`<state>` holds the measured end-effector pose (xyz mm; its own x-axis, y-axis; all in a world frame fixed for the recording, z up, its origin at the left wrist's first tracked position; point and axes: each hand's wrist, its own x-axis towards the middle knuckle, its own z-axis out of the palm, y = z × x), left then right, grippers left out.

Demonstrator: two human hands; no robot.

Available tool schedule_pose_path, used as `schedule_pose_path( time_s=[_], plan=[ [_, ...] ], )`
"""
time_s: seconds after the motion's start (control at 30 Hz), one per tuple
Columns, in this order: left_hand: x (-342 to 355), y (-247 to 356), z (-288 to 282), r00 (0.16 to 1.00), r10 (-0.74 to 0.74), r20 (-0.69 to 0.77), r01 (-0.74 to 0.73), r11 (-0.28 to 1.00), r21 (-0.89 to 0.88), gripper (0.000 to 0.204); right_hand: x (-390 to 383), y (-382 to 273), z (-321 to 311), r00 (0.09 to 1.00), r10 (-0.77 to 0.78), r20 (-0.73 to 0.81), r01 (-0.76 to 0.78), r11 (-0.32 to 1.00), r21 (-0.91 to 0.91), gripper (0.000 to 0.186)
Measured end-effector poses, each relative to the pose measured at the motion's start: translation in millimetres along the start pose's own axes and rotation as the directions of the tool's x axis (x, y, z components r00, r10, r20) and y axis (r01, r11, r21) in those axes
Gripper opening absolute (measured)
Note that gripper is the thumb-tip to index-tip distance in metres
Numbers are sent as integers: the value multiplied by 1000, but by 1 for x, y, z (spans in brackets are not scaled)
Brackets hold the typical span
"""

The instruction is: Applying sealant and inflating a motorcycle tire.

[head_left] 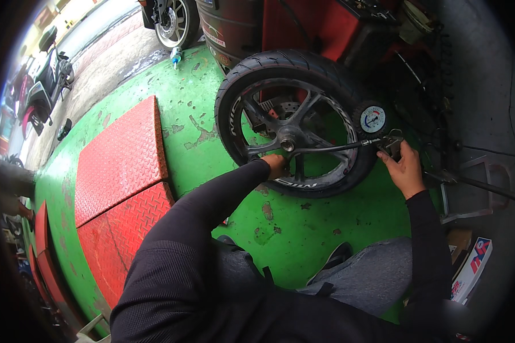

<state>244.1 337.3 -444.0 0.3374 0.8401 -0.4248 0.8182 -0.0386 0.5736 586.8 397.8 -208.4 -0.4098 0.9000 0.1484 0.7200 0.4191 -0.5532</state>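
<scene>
A motorcycle wheel with a black tire and grey spokes stands in front of me, leaning back against a red cabinet. My right hand is wrapped round the body of a tire inflator, whose round dial gauge shows beside the tire. From the inflator a short black hose runs left across the wheel to near the hub. There my left hand is closed at the hose's end, just below the hub; its fingertips and the valve are hidden.
Red tread-plate ramps lie on the green floor at left. Behind the wheel are a dark drum and the red cabinet. A black air line and a metal frame are at right, above a white box. Motorbikes stand outside.
</scene>
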Motion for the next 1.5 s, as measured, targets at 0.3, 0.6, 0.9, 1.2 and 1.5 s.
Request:
schedule_pose_path(
  time_s=[0.3,0.6,0.9,1.2,1.5],
  plan=[
    [4,-6,6,1000,10,-23,-10,1000,-6,38,0,0,2,995,-90,-47,93,994,53,32],
    [12,-18,16,998,43,-36,-44,999,-31,39,0,1,2,996,-81,-40,84,994,66,31],
    [11,-17,16,995,67,-73,-66,998,24,33,0,-4,0,998,-63,-26,64,997,38,30],
    [8,-14,17,997,23,-67,-24,1000,-15,39,0,-4,2,996,-81,-33,85,986,145,36],
    [-14,-3,5,961,152,-231,-182,977,-112,39,-2,-8,-3,987,-134,-92,132,991,-28,45]
  ],
)
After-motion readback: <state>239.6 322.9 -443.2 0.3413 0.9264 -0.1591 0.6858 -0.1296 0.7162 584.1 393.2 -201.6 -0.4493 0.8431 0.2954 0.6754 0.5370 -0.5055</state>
